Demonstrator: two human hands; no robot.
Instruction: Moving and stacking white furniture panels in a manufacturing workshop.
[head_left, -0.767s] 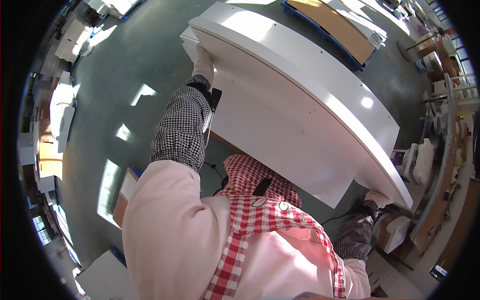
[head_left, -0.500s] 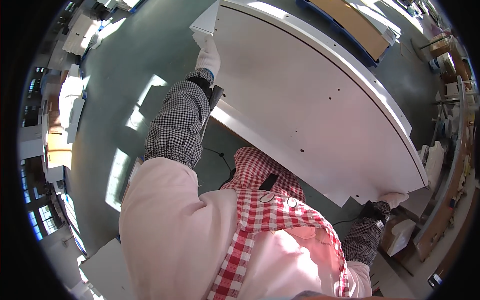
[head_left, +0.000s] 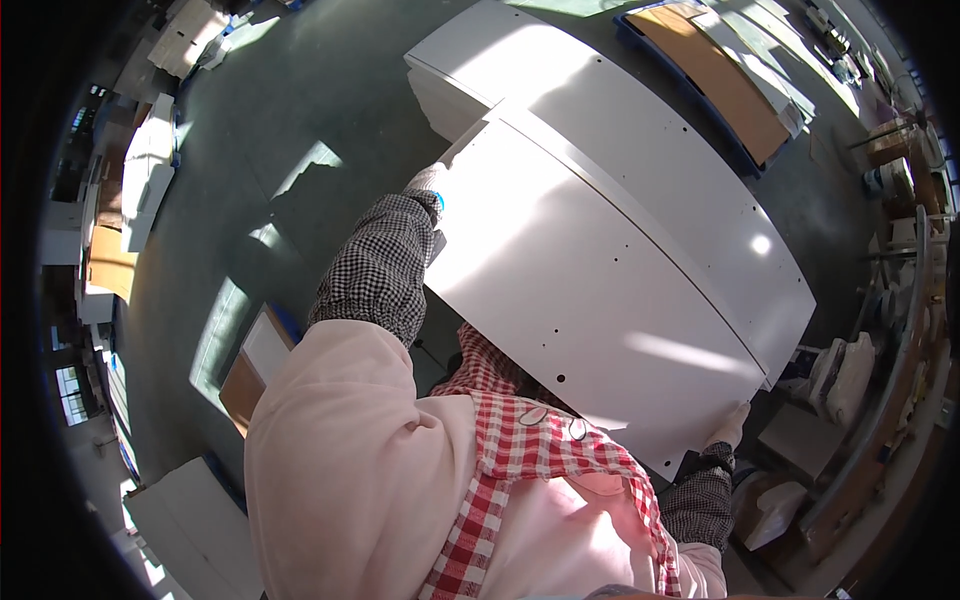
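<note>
A large white board [head_left: 560, 250] with several small dark holes spans the space in front of me. Along its far side runs a long seam, and beyond that a second white panel [head_left: 690, 190] meets it at an angle. At the left edge my left hand [head_left: 430, 180], in a pale glove, grips the board, its fingers mostly hidden behind it. My right hand [head_left: 732, 424] holds the right end near the close corner; only part of that hand shows. A white end piece [head_left: 440, 98] hangs below the second panel's left end.
Beyond the panels, brown and white boards lie on a blue pallet [head_left: 740, 135]. A long bench [head_left: 850, 470] runs down the right, with white wrapped things [head_left: 840, 375] beside it. More boards stand at left [head_left: 150, 185] and near my left elbow [head_left: 255, 360].
The white board has tilted and come closer to me, exposing more of the second panel. My left hand has moved nearer, and my right hand has shifted left, both still at the board's ends.
</note>
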